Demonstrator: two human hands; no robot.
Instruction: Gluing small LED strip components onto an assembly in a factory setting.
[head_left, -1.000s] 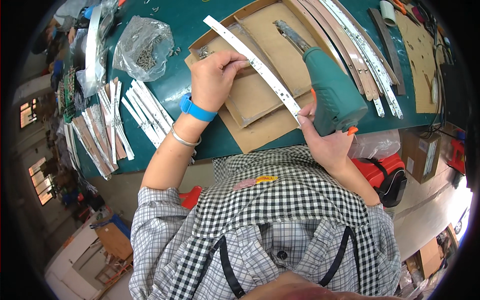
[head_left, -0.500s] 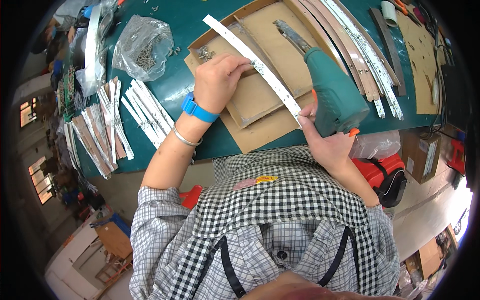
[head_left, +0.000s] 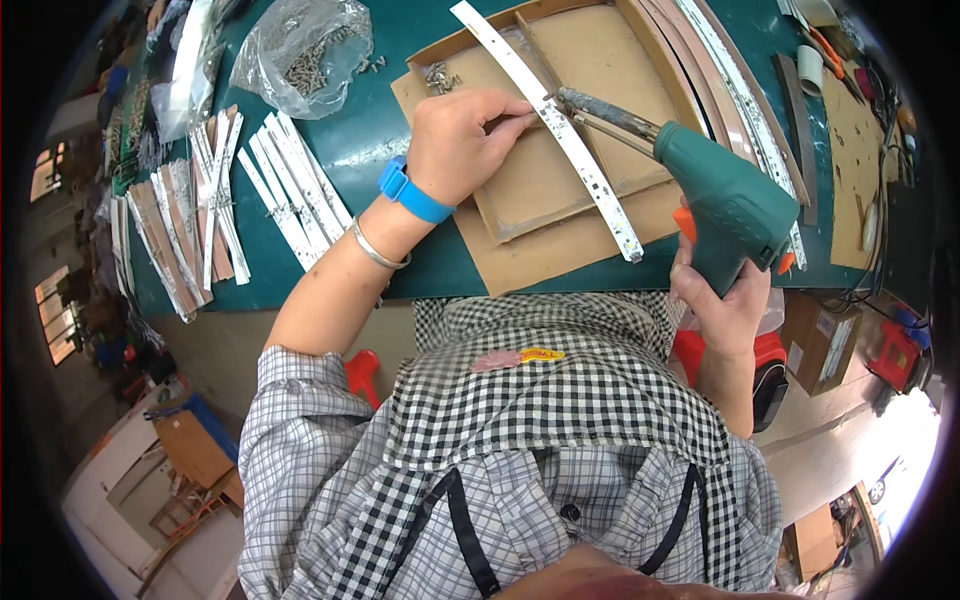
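Note:
A curved white strip (head_left: 578, 160), dotted with small dark parts, lies aslant across a shallow cardboard tray (head_left: 500, 238). My left hand (head_left: 462, 140) is closed in a pinch at the strip's left edge, near its middle. Whatever tiny piece sits between those fingertips is too small to make out. My right hand (head_left: 722, 300) grips a green soldering gun (head_left: 725, 185) by its handle, next to the orange trigger. The gun's long metal tip points left and reaches the strip close to my left fingertips.
Small metal pieces (head_left: 440, 78) lie in the tray's far left corner. A clear bag (head_left: 300, 65) of similar pieces stands farther left. Bundles of white strips (head_left: 295, 190) lie at the left, longer curved strips (head_left: 745, 100) at the right. A white cup (head_left: 810, 70) is at far right.
My right hand has let go of the strip's near end and moved right, now holding the gun by its handle. The gun's tip has come down to the strip beside my left fingers.

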